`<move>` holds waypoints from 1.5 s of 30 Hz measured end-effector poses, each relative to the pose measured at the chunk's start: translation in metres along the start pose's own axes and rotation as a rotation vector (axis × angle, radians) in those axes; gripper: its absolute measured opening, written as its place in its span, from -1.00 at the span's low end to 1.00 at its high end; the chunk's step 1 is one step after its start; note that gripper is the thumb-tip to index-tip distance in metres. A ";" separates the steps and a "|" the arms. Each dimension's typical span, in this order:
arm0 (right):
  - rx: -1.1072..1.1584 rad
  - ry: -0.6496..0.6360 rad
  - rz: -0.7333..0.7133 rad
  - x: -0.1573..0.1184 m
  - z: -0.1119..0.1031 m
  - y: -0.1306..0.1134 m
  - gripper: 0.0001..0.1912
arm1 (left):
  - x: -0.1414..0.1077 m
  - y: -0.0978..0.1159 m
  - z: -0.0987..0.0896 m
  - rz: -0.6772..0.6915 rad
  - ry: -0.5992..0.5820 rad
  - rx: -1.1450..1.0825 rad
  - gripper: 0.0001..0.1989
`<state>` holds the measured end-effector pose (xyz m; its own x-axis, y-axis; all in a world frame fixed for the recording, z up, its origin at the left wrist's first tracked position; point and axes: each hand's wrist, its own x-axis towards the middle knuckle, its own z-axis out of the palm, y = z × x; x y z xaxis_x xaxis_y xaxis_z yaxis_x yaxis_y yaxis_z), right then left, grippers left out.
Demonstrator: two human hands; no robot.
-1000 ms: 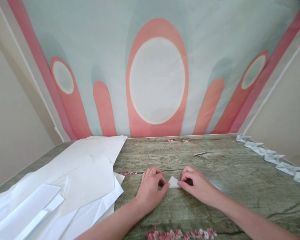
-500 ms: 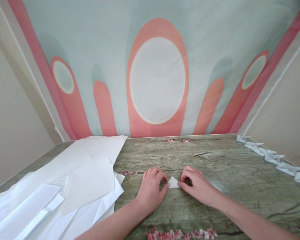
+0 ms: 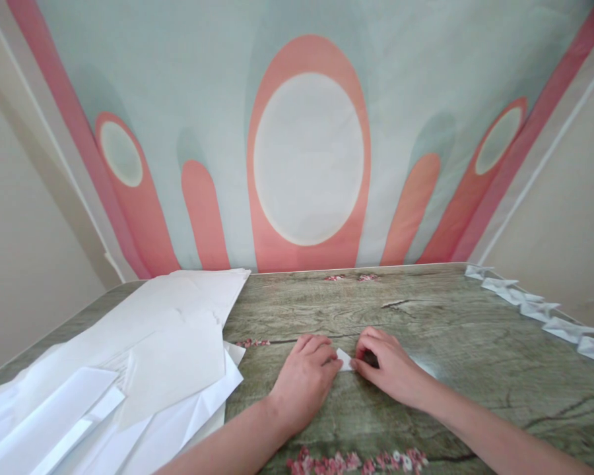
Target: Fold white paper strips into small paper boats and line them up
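A small folded piece of white paper [image 3: 345, 361] lies on the wood-patterned table between my two hands. My left hand [image 3: 307, 376] has its fingers drawn together over the paper's left side, and its fingertips cover that corner. At the right corner, my right hand [image 3: 383, 363] pinches the paper between thumb and curled forefinger. Only the middle of the piece shows, peaking toward the far side. The underside of the paper is hidden.
Left on the table [image 3: 416, 409] spreads a pile of white paper sheets [image 3: 178, 363], with folded strips [image 3: 54, 415] on top. Several folded white paper pieces [image 3: 569, 329] form a row along the right edge. A wall with a pink and grey-green pattern [image 3: 307, 158] rises behind.
My left hand has shifted slightly right, its fingers closing in over the paper's left corner, so less of the paper shows. My right hand stays at the right corner.
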<state>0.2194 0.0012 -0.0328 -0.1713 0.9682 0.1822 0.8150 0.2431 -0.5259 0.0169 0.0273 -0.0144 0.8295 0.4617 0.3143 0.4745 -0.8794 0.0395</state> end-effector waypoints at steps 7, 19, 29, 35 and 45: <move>-0.024 0.010 -0.002 0.000 0.000 -0.002 -0.89 | -0.006 0.016 0.000 0.127 -0.096 0.278 -0.71; -0.407 0.163 -0.307 -0.024 0.007 -0.030 -0.86 | -0.008 0.018 -0.004 0.079 -0.221 0.245 -0.63; -0.657 0.090 -0.329 -0.027 0.015 -0.033 -0.91 | -0.007 0.020 -0.004 0.056 -0.244 0.243 -0.61; -0.753 0.082 -0.300 -0.028 0.005 -0.032 -0.86 | -0.007 0.020 -0.003 0.038 -0.253 0.211 -0.61; -0.747 0.072 -0.283 -0.029 -0.002 -0.025 -0.85 | -0.007 0.021 -0.005 0.011 -0.268 0.162 -0.60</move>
<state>0.2056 -0.0328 -0.0230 -0.4112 0.8636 0.2919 0.9056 0.3505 0.2388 0.0190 0.0049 -0.0108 0.8726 0.4857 0.0514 0.4882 -0.8643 -0.1211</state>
